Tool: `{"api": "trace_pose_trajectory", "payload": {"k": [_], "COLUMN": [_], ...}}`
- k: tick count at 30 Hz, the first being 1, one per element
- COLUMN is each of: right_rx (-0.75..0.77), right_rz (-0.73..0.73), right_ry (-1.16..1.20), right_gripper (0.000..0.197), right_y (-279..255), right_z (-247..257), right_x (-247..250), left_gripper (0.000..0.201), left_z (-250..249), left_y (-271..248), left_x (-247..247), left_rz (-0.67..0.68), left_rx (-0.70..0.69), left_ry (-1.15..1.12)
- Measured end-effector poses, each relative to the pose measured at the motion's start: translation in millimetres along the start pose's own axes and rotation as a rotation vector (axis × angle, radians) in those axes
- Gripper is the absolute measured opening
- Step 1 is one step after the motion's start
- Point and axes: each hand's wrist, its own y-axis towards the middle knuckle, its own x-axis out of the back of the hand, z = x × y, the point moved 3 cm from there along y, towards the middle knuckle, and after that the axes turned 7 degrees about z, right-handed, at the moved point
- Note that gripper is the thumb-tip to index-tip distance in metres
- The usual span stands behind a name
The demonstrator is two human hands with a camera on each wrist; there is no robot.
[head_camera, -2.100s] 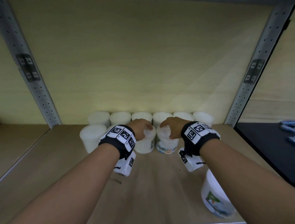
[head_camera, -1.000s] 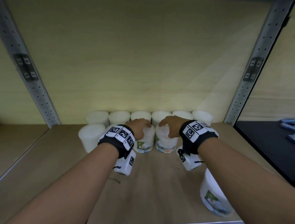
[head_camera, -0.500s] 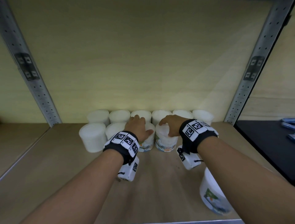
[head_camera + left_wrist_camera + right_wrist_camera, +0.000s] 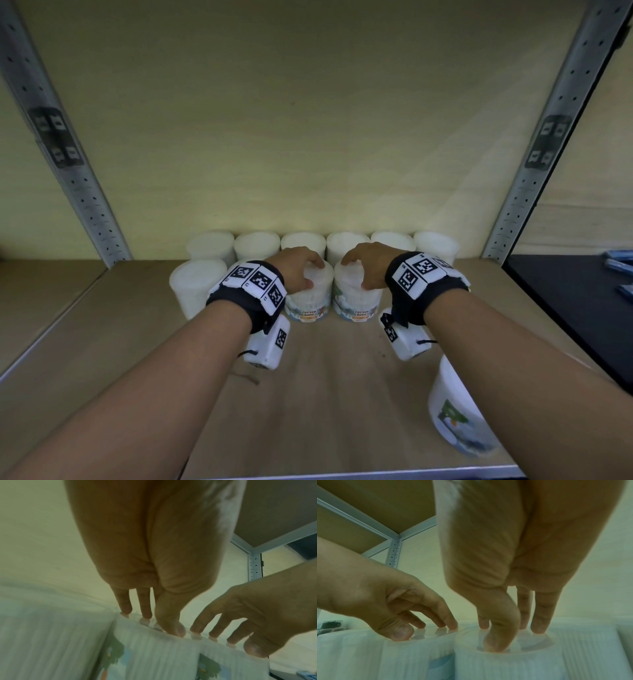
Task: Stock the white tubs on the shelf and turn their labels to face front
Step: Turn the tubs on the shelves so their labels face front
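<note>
Two white tubs stand side by side in the front row of the wooden shelf [image 4: 342, 394], both with "COTTON BUDS" labels facing front. My left hand [image 4: 303, 270] curls over the lid of the left tub [image 4: 310, 308], thumb on its front rim. My right hand [image 4: 361, 267] grips the lid of the right tub [image 4: 358, 308] the same way. The left wrist view shows my left hand [image 4: 154, 622] with fingertips on the tub [image 4: 154, 655]. The right wrist view shows my right hand [image 4: 513, 637] with fingertips on the tub's [image 4: 505, 666] lid.
Several plain white tubs [image 4: 347, 241] line the back wall. Another white tub [image 4: 195, 287] stands front left, and one more is partly hidden behind my left wrist. A labelled tub [image 4: 455, 421] sits near the front edge under my right forearm. Metal uprights [image 4: 534, 171] flank the bay.
The left tub has turned from a blank side to its label facing front. My left hand briefly lifted its fingers and took hold of the lid again. The right hand stayed on its tub.
</note>
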Motion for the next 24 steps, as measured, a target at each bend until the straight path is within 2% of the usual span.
{"api": "trace_pose_trajectory", "payload": {"k": [13, 24], "right_rx": [-0.03, -0.01], "right_rz": [0.018, 0.089], "right_ry": [-0.036, -0.143], "right_gripper": [0.066, 0.068], "right_y": [-13.9, -69.2], "right_z": [9.6, 38.8], "right_x": [-3.3, -16.4], "left_gripper": [0.048, 0.048], "left_z": [-5.7, -29.8], "left_y": [-14.2, -77.4], "left_x": [-1.6, -17.6], "left_rz": [-0.016, 0.006], "left_rx": [-0.024, -0.03], "left_ry": [0.009, 0.034]}}
